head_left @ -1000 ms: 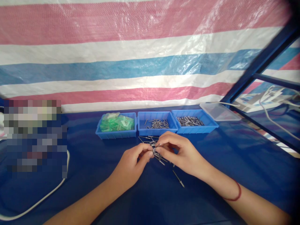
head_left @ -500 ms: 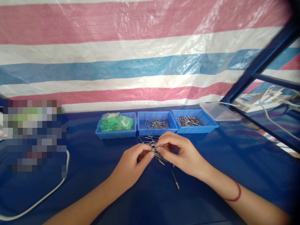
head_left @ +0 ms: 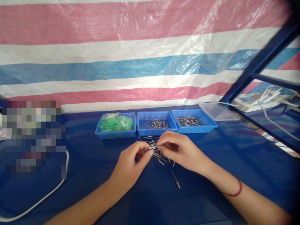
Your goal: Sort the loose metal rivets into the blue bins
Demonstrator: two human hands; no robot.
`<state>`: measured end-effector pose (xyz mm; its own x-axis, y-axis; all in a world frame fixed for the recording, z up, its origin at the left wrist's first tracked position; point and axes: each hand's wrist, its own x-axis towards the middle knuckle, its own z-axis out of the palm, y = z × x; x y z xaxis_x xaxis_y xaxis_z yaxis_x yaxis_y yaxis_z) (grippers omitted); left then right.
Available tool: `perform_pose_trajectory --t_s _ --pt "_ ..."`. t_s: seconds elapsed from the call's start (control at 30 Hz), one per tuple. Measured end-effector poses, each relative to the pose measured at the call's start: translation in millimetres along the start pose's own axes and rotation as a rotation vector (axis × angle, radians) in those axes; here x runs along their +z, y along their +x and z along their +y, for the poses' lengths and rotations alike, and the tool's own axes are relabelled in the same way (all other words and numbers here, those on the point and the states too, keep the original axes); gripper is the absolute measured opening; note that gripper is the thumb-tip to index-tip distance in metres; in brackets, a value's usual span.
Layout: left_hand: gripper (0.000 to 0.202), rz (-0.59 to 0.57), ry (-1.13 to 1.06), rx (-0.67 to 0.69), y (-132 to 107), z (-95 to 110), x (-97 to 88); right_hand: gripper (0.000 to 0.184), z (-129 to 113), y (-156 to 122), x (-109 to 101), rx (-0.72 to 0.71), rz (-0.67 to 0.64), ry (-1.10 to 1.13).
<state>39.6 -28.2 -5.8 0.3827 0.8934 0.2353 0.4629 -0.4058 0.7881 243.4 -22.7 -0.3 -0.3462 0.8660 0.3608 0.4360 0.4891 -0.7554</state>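
My left hand (head_left: pixel 133 162) is closed in a pinch, with the silvery end of a blind rivet (head_left: pixel 151 148) at its thumb and forefinger. My right hand (head_left: pixel 179 152) faces it, its thumb and forefinger pinched on a thin rivet stem. Whether both hands grip one rivet or separate ones I cannot tell. Beneath the fingertips lies a loose pile of blind rivets (head_left: pixel 161 158), partly covered by the hands. One single rivet (head_left: pixel 176 180) lies apart, nearer to me.
Behind the pile stand three blue bins: the left bin (head_left: pixel 116 135) holds green packets, the middle bin (head_left: pixel 143 126) and the right bin (head_left: pixel 199 129) hold rivets. A clear plastic lid (head_left: pixel 219 112) lies at the back right. A white cable (head_left: pixel 55 189) curves along the left.
My fingertips have moved slightly apart, showing more of the rivet between them. The bins, pile and single rivet remain in place.
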Motion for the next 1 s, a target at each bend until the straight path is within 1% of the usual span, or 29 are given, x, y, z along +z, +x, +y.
perform_pose_trajectory --t_s 0.03,0.1,0.17,0.23,0.27,0.33,0.4,0.5,0.63,0.73,0.83,0.93,1.0 --pt "0.008 -0.014 0.008 0.020 -1.2 0.2 1.5 0.009 1.4 0.4 -7.8 0.001 0.036 -0.043" --pt "0.010 -0.086 0.038 0.105 -4.5 1.1 5.1 0.010 6.3 0.4 -29.1 0.024 0.175 -0.179" --pt "0.013 -0.196 0.104 0.235 -8.6 2.3 9.4 0.009 14.5 -1.1 -55.0 0.103 0.369 -0.395" --pt "0.018 -0.296 0.203 0.348 -12.5 3.3 13.8 0.011 25.0 -3.7 -79.7 0.213 0.480 -0.628" --pt "0.021 -0.333 0.259 0.383 -14.1 3.4 15.8 0.013 30.3 -5.1 -90.1 0.270 0.511 -0.719" --pt "0.027 -0.380 0.357 0.425 -16.2 3.3 18.8 0.020 39.2 -7.6 -104.7 0.377 0.526 -0.828" --pt "0.029 -0.410 0.424 0.464 -16.6 3.2 20.3 0.026 43.2 -9.0 -110.9 0.450 0.543 -0.862" --pt "0.028 -0.429 0.479 0.492 -15.7 4.3 20.7 0.028 38.4 -8.2 -107.9 0.466 0.580 -0.817" --pt "0.022 -0.418 0.499 0.508 -15.1 6.2 22.4 0.023 24.4 -3.5 -92.0 0.413 0.579 -0.668" --pt "0.019 -0.400 0.479 0.556 -15.6 4.4 25.8 0.024 18.7 -0.8 -78.2 0.335 0.506 -0.616" --pt "0.021 -0.362 0.462 0.616 -16.3 0.5 29.0 0.025 15.8 0.1 -65.2 0.241 0.427 -0.599" --pt "0.019 -0.338 0.495 0.654 -16.4 -1.9 29.9 0.023 12.3 0.3 -53.4 0.169 0.355 -0.574" --pt "0.018 -0.344 0.521 0.665 -15.9 -1.8 29.3 0.022 9.7 0.6 -46.3 0.141 0.299 -0.555"
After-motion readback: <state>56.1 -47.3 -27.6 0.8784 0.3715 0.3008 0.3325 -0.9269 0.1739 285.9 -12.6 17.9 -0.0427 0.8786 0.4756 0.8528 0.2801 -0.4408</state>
